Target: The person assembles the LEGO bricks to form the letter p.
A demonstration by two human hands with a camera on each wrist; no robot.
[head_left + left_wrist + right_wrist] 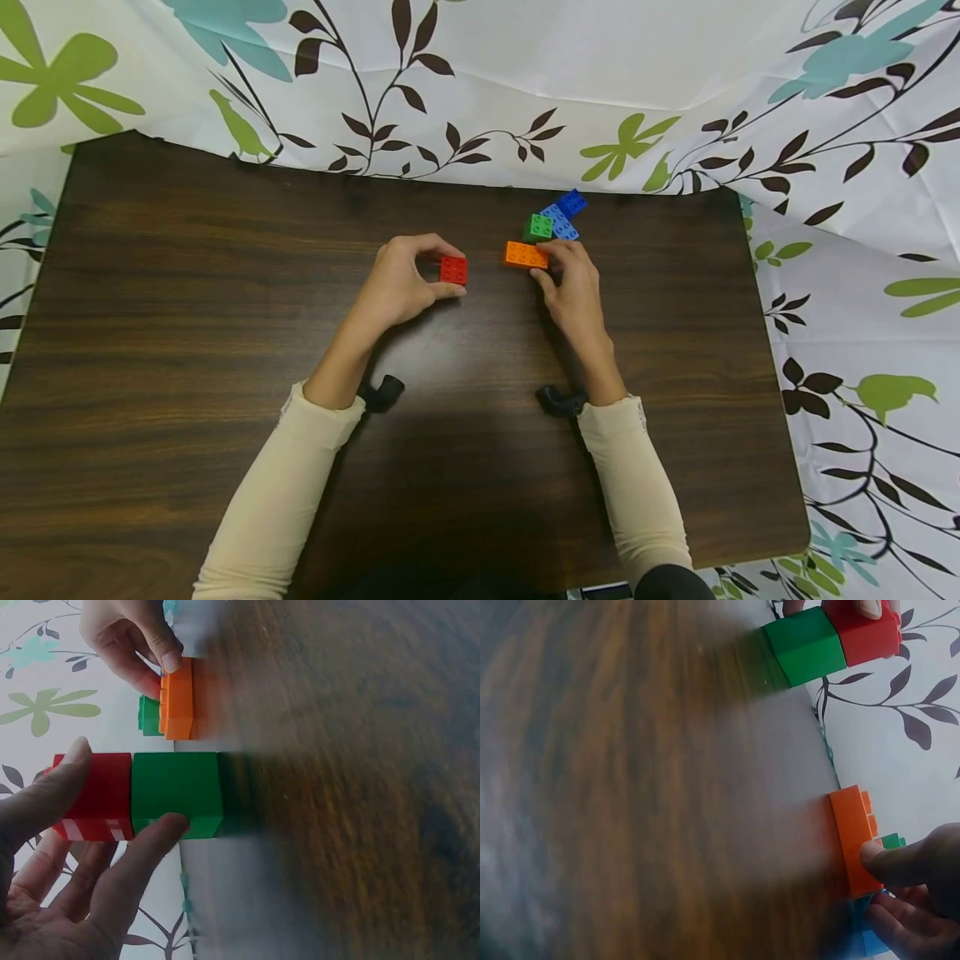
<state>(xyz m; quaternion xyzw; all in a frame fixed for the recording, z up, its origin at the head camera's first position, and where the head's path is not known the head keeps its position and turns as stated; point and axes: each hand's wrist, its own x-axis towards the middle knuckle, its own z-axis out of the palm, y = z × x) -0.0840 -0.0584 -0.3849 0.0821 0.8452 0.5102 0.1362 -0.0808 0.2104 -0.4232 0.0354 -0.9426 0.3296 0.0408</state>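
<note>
My left hand (401,282) holds a red toy building brick (453,270) between thumb and fingers. In the left wrist view that red brick sits on top of a green brick (176,791), and one finger touches the green one. To the right, my right hand (576,287) pinches the end of a longer orange brick (525,255), studs up, at the table surface. Just behind the orange brick stands another green brick (538,227). A light blue brick (562,225) and a dark blue brick (572,203) lie beyond it.
The bricks are on a dark wood-grain table (187,375). A white curtain (510,75) with leaf and flower prints hangs along the back edge and the right side. Black wrist mounts (384,393) show on both arms.
</note>
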